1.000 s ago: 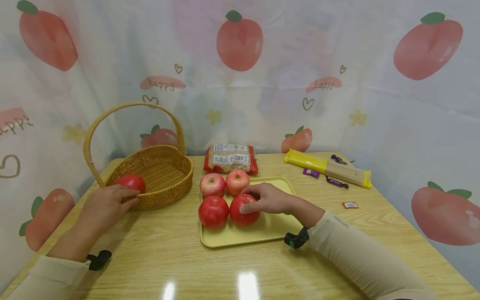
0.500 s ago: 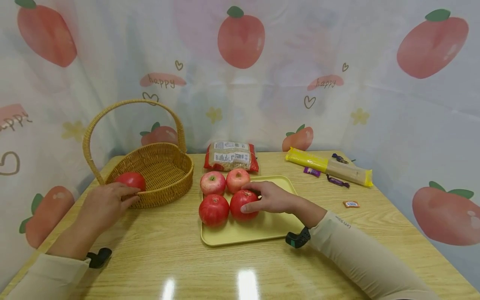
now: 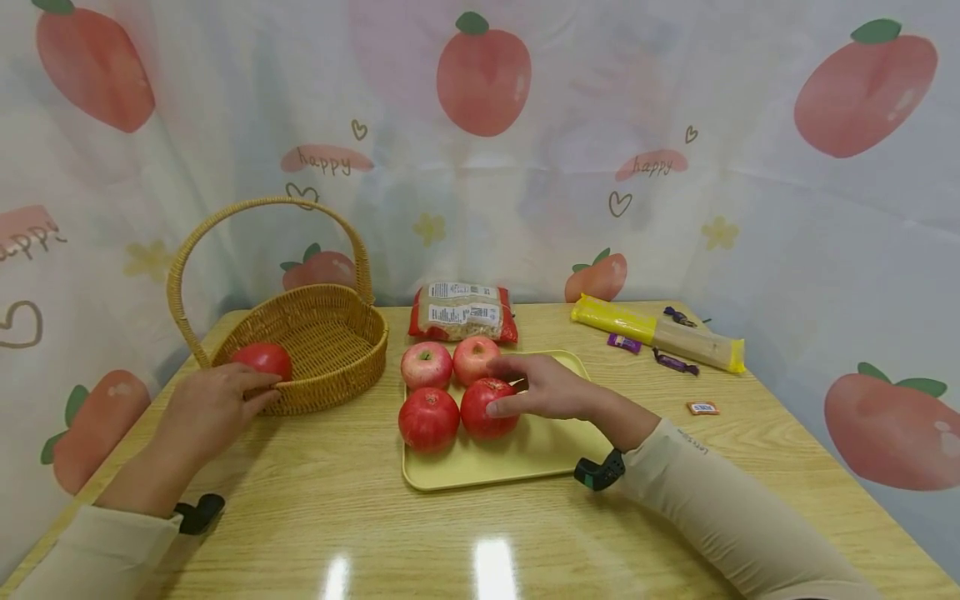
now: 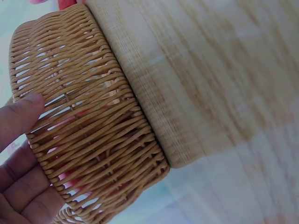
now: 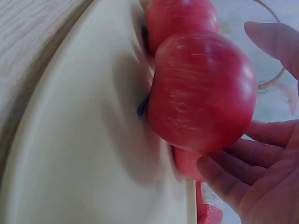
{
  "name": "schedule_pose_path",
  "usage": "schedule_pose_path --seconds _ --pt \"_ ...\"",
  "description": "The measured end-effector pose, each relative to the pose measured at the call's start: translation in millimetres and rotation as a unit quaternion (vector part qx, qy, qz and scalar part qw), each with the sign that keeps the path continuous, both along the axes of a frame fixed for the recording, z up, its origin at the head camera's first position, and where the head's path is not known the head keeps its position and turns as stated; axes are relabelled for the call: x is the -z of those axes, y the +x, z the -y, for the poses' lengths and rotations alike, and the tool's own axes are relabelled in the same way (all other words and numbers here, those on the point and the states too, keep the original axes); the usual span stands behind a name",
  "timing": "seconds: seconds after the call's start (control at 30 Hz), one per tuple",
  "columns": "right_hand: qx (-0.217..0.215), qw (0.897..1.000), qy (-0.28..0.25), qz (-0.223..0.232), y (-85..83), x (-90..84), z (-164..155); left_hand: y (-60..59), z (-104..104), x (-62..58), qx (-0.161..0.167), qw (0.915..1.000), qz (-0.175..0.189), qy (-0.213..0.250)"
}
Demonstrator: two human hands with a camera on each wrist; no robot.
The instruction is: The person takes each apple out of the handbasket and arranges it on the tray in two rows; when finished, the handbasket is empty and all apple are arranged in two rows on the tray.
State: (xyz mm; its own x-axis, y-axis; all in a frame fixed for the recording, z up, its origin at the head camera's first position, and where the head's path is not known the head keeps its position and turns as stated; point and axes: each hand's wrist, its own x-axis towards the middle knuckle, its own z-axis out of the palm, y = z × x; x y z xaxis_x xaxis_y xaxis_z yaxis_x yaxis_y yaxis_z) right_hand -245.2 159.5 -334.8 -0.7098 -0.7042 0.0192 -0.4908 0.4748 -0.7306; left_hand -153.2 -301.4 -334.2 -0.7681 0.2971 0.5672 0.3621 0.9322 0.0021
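Note:
My left hand [image 3: 206, 408] grips the near rim of a wicker basket [image 3: 341, 385], thumb [image 4: 23, 115] against the outer wall and fingers over the rim. Inside it, beside that hand, lies a smooth red fruit [image 3: 264, 359]. On a pale yellow tray [image 3: 551, 446] two large red round fruits with rough brownish tops stand in front of two pink apples [image 3: 426, 366]. My right hand [image 3: 546, 387] is at the right-hand large fruit [image 3: 483, 414], fingers loosely bent behind it and thumb held apart in the right wrist view. The other large fruit [image 3: 428, 421] sits beside it.
Behind the tray lies a red-and-clear food bag [image 3: 462, 313]. To the right are a long yellow packet [image 3: 660, 333], several purple-wrapped candies [image 3: 675, 362] and an orange-wrapped candy [image 3: 702, 408]. A fruit-print curtain [image 3: 480, 208] hangs behind the wooden table [image 3: 315, 500].
The right hand's fingers have lifted slightly off the large red fruit, widening the gap above it. The left hand stays on the basket rim. The head view has tilted slightly.

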Motion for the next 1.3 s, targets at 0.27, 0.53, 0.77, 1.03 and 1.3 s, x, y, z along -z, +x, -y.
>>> schedule_pose_path --seconds 0.27,0.53,0.77,1.03,1.3 --pt "-0.011 1.000 -0.013 0.007 -2.6 -7.9 1.7 0.1 0.3 -0.9 -0.005 1.0000 0.007 0.001" --pt "-0.013 1.000 -0.013 -0.001 -3.9 -13.3 4.1 -0.7 -0.8 -0.9 -0.002 1.0000 0.006 -0.003" --pt "-0.023 0.999 -0.034 -0.005 -5.8 -15.5 12.7 1.5 -1.4 -2.6 -0.007 0.9999 0.014 -0.003" --pt "-0.031 0.999 -0.028 -0.022 -8.3 -22.2 26.1 1.2 -3.2 -0.8 -0.008 0.9998 0.016 -0.002" --pt "-0.054 0.997 -0.041 -0.026 -9.7 -32.3 47.1 0.5 -2.3 -0.1 -0.017 0.9998 0.012 -0.002"
